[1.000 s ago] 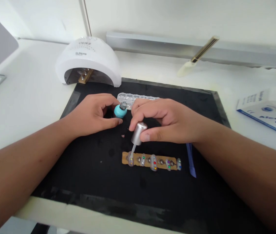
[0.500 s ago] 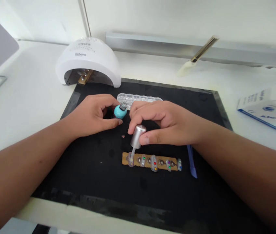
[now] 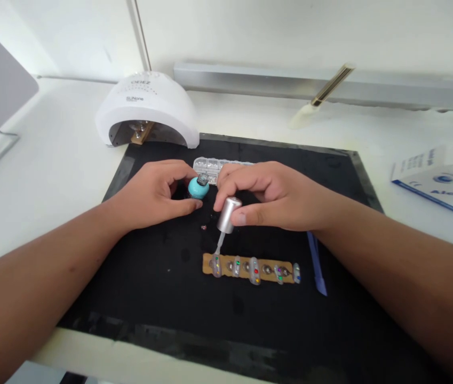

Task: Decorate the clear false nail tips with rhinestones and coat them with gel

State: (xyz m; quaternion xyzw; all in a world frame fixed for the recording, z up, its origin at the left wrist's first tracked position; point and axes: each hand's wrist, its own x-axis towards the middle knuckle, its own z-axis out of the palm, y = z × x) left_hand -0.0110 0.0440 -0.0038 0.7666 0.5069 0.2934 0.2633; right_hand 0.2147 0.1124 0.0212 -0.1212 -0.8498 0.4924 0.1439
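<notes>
My left hand (image 3: 166, 189) grips a small turquoise nail polish bottle (image 3: 198, 189) between thumb and fingers, its neck uncapped. Pinched in my right hand (image 3: 270, 197) is a nail polish brush (image 3: 229, 215) with a silver cap handle, tip pointing down. Its bristles touch or hover at the upper end of the leftmost false nail (image 3: 216, 265); I cannot tell which. That nail and several others, dotted with coloured gems, sit across a wooden strip (image 3: 209, 263) with round metal studs. Tiny bits (image 3: 204, 228) lie on the mat above the strip.
A black mat (image 3: 138, 288) covers the work area. Behind my hands is a clear compartment case (image 3: 212, 164). A white nail lamp (image 3: 146, 106) stands back left. To the right lie a blue-purple tool (image 3: 317, 266), a gold-handled brush (image 3: 332, 88) and an alcohol pad box (image 3: 438, 181).
The brush tip has drawn up from the middle of the leftmost nail to its upper end. My left hand keeps its grip on the bottle. The whole view has shifted slightly.
</notes>
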